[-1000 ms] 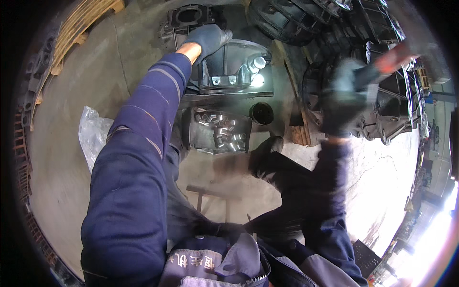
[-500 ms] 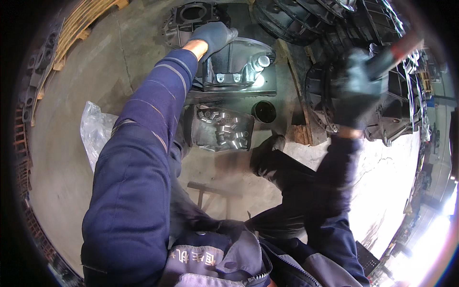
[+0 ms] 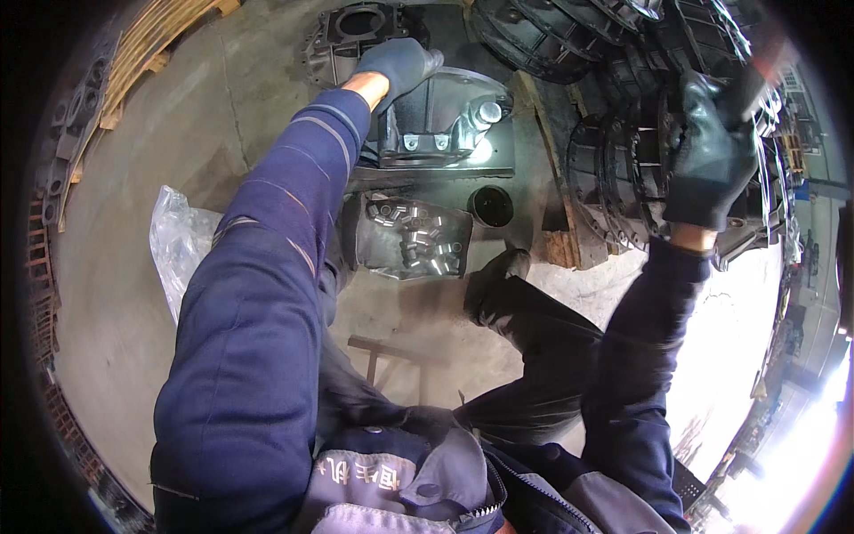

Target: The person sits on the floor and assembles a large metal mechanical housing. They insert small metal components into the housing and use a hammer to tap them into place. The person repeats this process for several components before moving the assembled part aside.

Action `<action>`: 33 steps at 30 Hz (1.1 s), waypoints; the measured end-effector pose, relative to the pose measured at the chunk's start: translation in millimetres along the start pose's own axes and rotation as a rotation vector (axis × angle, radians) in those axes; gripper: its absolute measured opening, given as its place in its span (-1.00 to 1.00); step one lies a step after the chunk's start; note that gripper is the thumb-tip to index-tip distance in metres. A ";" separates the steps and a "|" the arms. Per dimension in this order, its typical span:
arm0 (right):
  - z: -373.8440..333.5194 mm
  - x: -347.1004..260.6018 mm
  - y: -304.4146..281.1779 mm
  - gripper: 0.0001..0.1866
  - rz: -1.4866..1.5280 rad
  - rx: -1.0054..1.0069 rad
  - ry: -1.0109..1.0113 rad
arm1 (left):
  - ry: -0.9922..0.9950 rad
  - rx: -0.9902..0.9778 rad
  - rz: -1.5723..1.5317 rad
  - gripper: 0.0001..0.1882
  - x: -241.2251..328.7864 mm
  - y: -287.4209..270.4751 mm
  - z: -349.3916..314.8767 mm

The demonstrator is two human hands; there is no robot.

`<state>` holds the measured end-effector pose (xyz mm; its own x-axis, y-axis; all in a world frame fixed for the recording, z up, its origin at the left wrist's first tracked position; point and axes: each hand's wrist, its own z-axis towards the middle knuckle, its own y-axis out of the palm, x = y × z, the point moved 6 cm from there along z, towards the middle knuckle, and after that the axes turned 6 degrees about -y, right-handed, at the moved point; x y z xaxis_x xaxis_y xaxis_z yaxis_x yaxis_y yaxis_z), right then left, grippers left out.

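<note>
My left hand (image 3: pixel 400 66), in a grey glove, grips the upper rim of a dark cast metal housing (image 3: pixel 400 125) on a low dark slab. A shiny metal bushing (image 3: pixel 488 112) sticks out of the boss on the housing's right side, lit by a bright spot. My right hand (image 3: pixel 719 147), in a dark glove, is raised at the right and closed round a hammer (image 3: pixel 749 89). The hammer's dark shaft points up and away, with red toward its far end; its head is blurred near the picture's dark rim.
Before the slab sits an open box (image 3: pixel 372 254) of loose metal bushings, beside a round black container (image 3: pixel 491 207). More dark castings (image 3: pixel 614 178) stand at right by a wooden beam (image 3: pixel 544 142). Another casting (image 3: pixel 322 62) lies behind; clear plastic (image 3: pixel 178 240) is at left.
My right hand has moved right and slightly up with the hammer, and is less blurred. My left hand stays on the housing.
</note>
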<state>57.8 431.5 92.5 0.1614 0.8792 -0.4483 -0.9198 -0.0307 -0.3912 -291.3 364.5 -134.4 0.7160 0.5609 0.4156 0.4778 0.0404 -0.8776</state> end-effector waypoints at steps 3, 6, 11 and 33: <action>-66.5 9.7 49.0 -0.87 -0.152 -0.134 0.187 | 0.004 0.005 0.002 -0.37 2.2 -0.8 -1.7; -165.7 48.8 85.8 -0.77 -0.620 -0.960 0.491 | 0.010 -0.040 0.027 -0.36 5.2 4.3 -6.1; -82.8 55.4 32.5 -0.61 -0.435 -0.664 0.237 | -0.014 0.025 -0.012 -0.38 3.1 -3.0 -5.7; 17.8 -23.3 -8.4 -0.76 -0.163 0.063 0.116 | -0.038 0.002 -0.040 -0.40 1.9 -2.4 -7.8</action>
<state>55.4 419.7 120.7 0.3464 0.8094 -0.4743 -0.8983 0.1405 -0.4163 -287.2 359.1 -129.6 0.6765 0.5902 0.4406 0.5041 0.0651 -0.8612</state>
